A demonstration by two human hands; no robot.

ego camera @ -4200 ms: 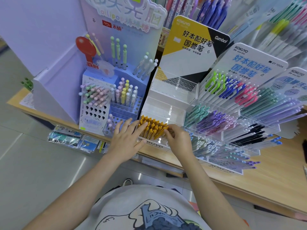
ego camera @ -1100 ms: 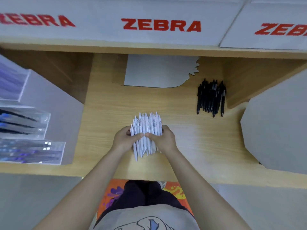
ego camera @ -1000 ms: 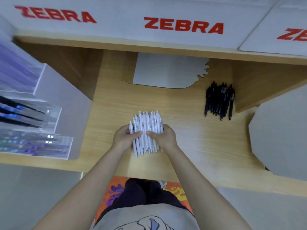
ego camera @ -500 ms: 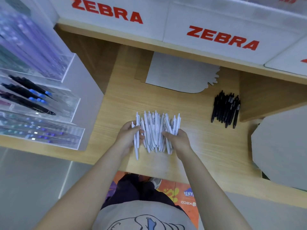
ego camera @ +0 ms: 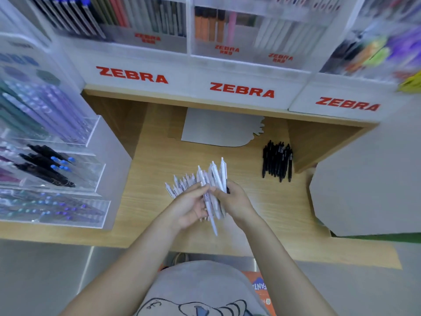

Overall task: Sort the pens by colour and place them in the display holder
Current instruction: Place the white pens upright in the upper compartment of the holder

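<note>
Bundle of white plastic click pens (ego camera: 210, 183), gathered between my left hand (ego camera: 190, 207) and right hand (ego camera: 232, 199), both grasping it just above the light wooden shelf (ego camera: 159, 160). Step in hand, I judge: collecting the white lot; next it needs squaring and carrying to a compartment of the white ZEBRA display holder (ego camera: 241, 71). The loose black pens (ego camera: 276, 161) lie well apart. Half a second ago the bundle lay fanned flatter on the wood; now it is lifted and tilted

Matt pale wood-grain shelf (ego camera: 159, 169), glossy plastic white pens (ego camera: 214, 179), clear acrylic trays (ego camera: 95, 156)
</note>
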